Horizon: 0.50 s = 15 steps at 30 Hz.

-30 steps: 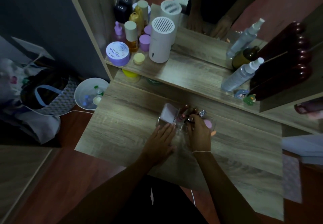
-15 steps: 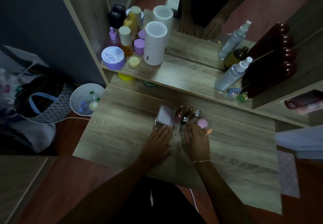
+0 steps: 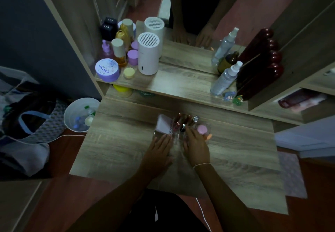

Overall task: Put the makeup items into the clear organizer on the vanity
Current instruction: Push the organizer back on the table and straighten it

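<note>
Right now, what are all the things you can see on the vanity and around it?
organizer: one, clear, on the desktop by both hands
box: one, pale pink, in the organizer's left part
small bottles: several, reddish and dark, in its middle
round pot: one, pink, in its right part
humidifier: one, white, on the shelf
jar: one, purple, shelf's left end
amber bottle: one, cream cap, behind the jar
spray bottle: one, clear, shelf's right side
figurines: two, blue and green, by the spray bottle
bin: one, white, on the floor to the left
bag: one, dark, beside the bin
left hand: flat at the organizer's near edge
right hand: fingers reaching into the organizer
</note>
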Available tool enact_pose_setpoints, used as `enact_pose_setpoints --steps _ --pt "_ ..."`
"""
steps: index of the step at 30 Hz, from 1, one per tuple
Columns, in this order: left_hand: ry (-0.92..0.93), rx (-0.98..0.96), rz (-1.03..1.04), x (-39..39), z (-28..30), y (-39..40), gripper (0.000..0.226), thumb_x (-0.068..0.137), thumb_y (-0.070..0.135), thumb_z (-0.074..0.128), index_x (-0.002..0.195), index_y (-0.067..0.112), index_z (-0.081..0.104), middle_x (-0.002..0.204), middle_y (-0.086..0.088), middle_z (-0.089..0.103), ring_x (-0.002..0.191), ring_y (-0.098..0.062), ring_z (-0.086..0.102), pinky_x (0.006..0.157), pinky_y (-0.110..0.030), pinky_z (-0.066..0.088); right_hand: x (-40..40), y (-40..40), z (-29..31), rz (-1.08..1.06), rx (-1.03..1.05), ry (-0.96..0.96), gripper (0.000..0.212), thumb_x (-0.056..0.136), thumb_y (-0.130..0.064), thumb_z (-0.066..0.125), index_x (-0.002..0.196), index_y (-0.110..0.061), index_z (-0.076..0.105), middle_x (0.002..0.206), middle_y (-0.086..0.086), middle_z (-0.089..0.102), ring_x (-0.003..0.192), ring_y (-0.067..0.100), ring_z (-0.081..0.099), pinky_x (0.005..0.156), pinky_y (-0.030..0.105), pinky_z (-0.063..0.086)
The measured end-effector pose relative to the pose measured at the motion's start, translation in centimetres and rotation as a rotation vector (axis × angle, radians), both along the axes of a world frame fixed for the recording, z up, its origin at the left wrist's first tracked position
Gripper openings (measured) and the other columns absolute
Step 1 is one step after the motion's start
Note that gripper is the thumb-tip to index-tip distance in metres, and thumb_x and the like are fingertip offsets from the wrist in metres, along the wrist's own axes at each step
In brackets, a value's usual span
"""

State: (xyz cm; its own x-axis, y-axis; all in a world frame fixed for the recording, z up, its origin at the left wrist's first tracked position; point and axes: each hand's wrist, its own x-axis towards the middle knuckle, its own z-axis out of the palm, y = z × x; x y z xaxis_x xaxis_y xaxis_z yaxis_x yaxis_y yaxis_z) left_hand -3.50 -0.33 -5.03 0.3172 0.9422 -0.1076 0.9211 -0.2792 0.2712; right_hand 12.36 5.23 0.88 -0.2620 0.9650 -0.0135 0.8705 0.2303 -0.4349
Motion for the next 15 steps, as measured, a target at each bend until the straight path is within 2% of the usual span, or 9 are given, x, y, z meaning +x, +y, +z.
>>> enact_pose_setpoints --steps 4,7,10,13,15 --pt "0.013 -0.047 -0.017 -0.1 0.2 0.0 0.065 0.085 0.049 0.039 0.132 0.006 0.05 0.137 -0.014 0.053 0.128 -0.028 0.048 0.103 -0.053 0.039 -0.1 -0.4 0.1 0.001 0.004 0.029 0.048 0.086 -0.009 0.061 0.132 -0.006 0.049 0.127 0.019 0.059 0.114 0.033 0.057 0.086 0.042 0.053" --pt "0.008 -0.029 -0.031 -0.2 0.4 0.1 0.063 0.085 0.048 0.038 0.131 0.006 0.052 0.136 -0.014 0.055 0.127 -0.028 0.05 0.101 -0.052 0.041 0.0 -1.6 -0.2 0.003 -0.002 0.067 0.047 0.084 -0.006 0.062 0.129 -0.005 0.051 0.121 0.02 0.062 0.107 0.035 0.061 0.079 0.043 0.055" --pt "-0.008 0.025 -0.068 -0.6 0.3 -0.3 0.061 0.088 0.044 0.039 0.133 0.005 0.049 0.138 -0.016 0.052 0.127 -0.029 0.049 0.1 -0.051 0.042 0.8 -3.7 -1.0 0.012 0.036 0.03 0.043 0.08 -0.008 0.069 0.122 -0.004 0.058 0.117 0.02 0.066 0.105 0.033 0.065 0.083 0.041 0.056" --pt "-0.003 0.046 -0.11 -1.9 -0.2 -1.5 0.068 0.081 0.043 0.048 0.135 0.003 0.044 0.141 -0.017 0.048 0.129 -0.031 0.047 0.1 -0.051 0.043 2.4 -5.3 -1.8 -0.038 0.053 -0.013 0.037 0.087 -0.021 0.056 0.119 -0.002 0.061 0.114 0.019 0.068 0.105 0.031 0.065 0.087 0.04 0.056" --pt "0.02 0.042 -0.101 -3.0 -0.6 -2.2 0.068 0.081 0.043 0.047 0.134 0.001 0.045 0.14 -0.018 0.048 0.128 -0.032 0.048 0.098 -0.052 0.045 3.5 -6.2 -2.4 -0.074 0.046 -0.03 0.045 0.089 -0.026 0.045 0.124 -0.001 0.057 0.121 0.02 0.064 0.112 0.032 0.061 0.097 0.041 0.051"
